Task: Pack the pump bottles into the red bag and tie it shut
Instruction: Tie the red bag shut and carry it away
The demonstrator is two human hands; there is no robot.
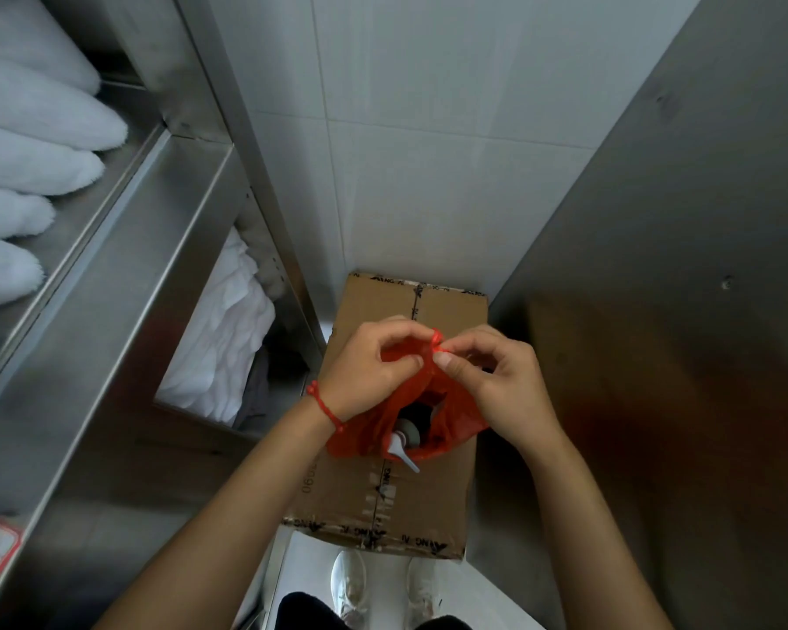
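A red plastic bag (456, 416) stands on a taped cardboard box (383, 502) in front of me. Inside its mouth I see a dark pump bottle (417, 418), and a white pump nozzle (403, 454) sticks out toward me over the bag's near edge. My left hand (369, 370) and my right hand (497, 379) meet above the bag. Each pinches a twisted red handle of the bag, and the two handles cross between my fingertips. How many bottles are in the bag is hidden.
A steel shelf unit (124, 275) runs along the left, with stacked white pillows (28, 166) above and folded white linen (219, 347) lower down. A steel panel (678, 266) closes the right side, a white tiled wall is ahead, and my white shoes (351, 584) are below the box.
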